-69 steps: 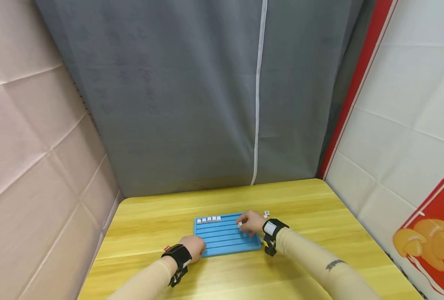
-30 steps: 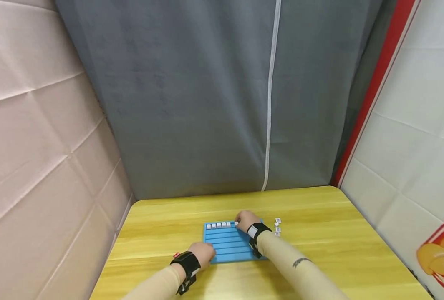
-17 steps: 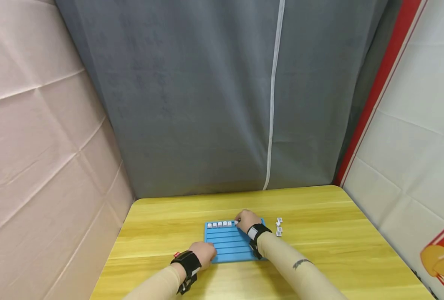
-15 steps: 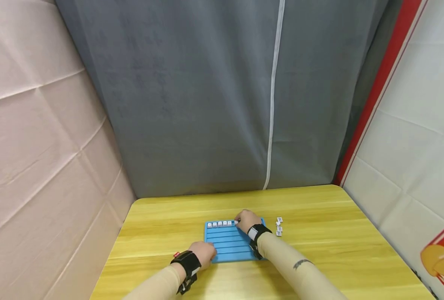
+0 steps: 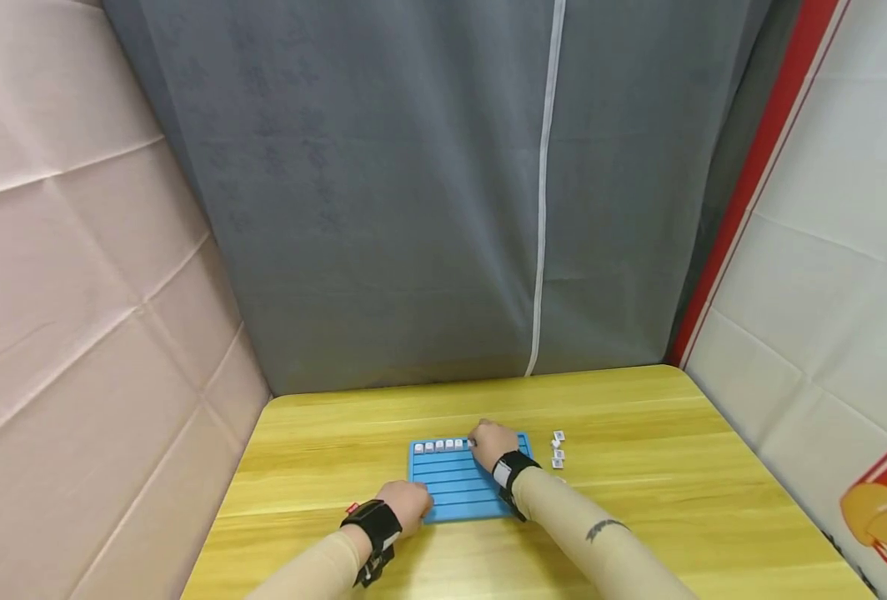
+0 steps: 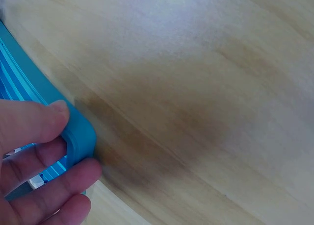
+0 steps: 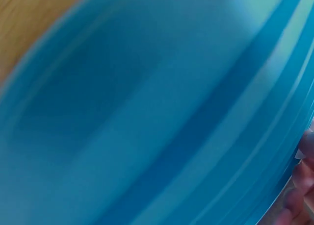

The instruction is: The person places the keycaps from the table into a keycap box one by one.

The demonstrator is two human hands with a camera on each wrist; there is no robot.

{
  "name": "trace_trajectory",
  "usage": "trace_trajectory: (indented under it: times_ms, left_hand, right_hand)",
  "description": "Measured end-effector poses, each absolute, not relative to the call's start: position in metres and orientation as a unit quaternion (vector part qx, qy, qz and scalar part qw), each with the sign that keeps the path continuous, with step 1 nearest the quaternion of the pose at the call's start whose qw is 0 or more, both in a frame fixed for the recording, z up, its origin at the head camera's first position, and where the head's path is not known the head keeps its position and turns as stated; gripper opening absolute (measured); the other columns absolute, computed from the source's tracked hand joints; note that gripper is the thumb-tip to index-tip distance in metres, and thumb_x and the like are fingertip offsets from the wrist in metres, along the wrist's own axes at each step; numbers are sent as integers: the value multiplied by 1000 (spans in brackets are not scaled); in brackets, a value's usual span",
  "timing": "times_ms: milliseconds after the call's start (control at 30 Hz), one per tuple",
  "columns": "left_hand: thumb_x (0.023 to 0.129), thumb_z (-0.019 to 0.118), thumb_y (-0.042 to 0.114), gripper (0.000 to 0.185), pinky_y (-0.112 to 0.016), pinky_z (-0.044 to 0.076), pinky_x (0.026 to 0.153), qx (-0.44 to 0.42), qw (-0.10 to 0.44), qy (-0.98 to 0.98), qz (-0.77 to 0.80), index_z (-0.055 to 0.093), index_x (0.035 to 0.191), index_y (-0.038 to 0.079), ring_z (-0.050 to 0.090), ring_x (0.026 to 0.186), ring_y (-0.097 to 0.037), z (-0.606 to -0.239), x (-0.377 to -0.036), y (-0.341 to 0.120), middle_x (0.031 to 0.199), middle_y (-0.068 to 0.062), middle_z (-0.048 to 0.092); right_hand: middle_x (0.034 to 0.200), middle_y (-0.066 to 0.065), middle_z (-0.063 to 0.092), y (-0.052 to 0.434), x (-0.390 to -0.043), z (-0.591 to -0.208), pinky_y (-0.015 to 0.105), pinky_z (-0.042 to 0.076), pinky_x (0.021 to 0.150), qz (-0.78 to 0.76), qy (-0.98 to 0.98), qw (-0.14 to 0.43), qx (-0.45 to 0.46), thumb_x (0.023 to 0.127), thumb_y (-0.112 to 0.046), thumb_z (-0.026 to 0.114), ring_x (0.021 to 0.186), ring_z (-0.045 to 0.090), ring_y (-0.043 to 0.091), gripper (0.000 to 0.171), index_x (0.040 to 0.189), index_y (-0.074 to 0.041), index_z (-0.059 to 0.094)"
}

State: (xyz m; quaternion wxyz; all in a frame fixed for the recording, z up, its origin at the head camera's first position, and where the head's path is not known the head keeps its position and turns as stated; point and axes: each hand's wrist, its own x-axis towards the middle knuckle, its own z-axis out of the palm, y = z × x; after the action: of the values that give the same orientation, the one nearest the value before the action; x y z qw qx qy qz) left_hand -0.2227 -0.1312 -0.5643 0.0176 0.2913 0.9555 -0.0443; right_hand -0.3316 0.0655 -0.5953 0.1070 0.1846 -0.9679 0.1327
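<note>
A blue ridged tray lies on the wooden table. My left hand grips its near left corner; in the left wrist view the thumb presses on the rim and the fingers curl round the corner. Several white keycaps stand in a row along the tray's far slot, from the left end. My right hand is over that same slot, pinching another white keycap just right of the row. In the right wrist view only some fingertips show at the right edge, beside the blurred tray.
Several loose white keycaps lie on the table to the right of the tray. A grey curtain hangs behind the table's far edge, with pale cloth walls at both sides.
My right hand has carried the keycap from over the tray's right part to the far slot, next to the row, and stays there. The left hand keeps its grip. The head view has shifted slightly.
</note>
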Motion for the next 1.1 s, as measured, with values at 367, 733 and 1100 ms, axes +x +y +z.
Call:
trace_trajectory:
  times_ms: [367, 733, 1100]
  left_hand:
    - [76, 77, 16, 22, -26, 36, 49, 295, 24, 954, -45, 58, 66, 20, 43, 55, -9, -565, -223, -131, 67, 8, 44]
    - [75, 77, 15, 22, -27, 37, 49, 291, 15, 956, -39, 58, 66, 21, 44, 55, -10, -569, -225, -133, 66, 9, 44]
    - [75, 77, 15, 18, -26, 36, 50, 287, 31, 957, -30, 61, 68, 20, 42, 55, -10, -570, -227, -133, 66, 9, 42]
  right_hand:
    - [79, -1, 67, 64, -332, -599, 35, 50, 57, 153, -966, 101, 182, 81, -18, 77, 68, 63, 16, 6, 85, -14, 75]
    - [73, -4, 62, 62, -339, -602, 32, 44, 52, 189, -965, 62, 172, 80, -14, 76, 58, 51, 11, 7, 82, -12, 70]
    - [74, -3, 62, 62, -340, -600, 32, 44, 53, 195, -966, 44, 165, 81, -13, 74, 59, 50, 12, 6, 84, -12, 70]
